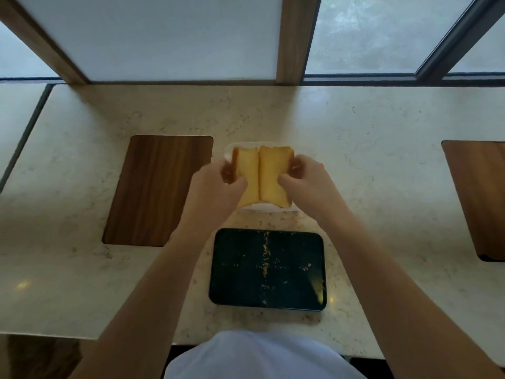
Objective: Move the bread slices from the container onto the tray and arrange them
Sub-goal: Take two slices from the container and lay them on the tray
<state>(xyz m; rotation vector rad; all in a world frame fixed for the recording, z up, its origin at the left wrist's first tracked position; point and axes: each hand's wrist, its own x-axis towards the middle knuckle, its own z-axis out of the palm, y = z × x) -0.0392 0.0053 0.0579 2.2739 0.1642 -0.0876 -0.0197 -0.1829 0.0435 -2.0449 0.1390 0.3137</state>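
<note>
Two stacks of golden bread slices stand side by side above a clear plastic container at the middle of the counter. My left hand grips the left bread stack from its left side. My right hand grips the right bread stack from its right side. The container is mostly hidden under the bread and my hands. A dark rectangular tray lies nearer to me, with only crumbs on it.
A wooden board is set into the pale stone counter left of the container, and another wooden board sits at the far right. A window wall runs along the back edge. The counter's front edge is by my body.
</note>
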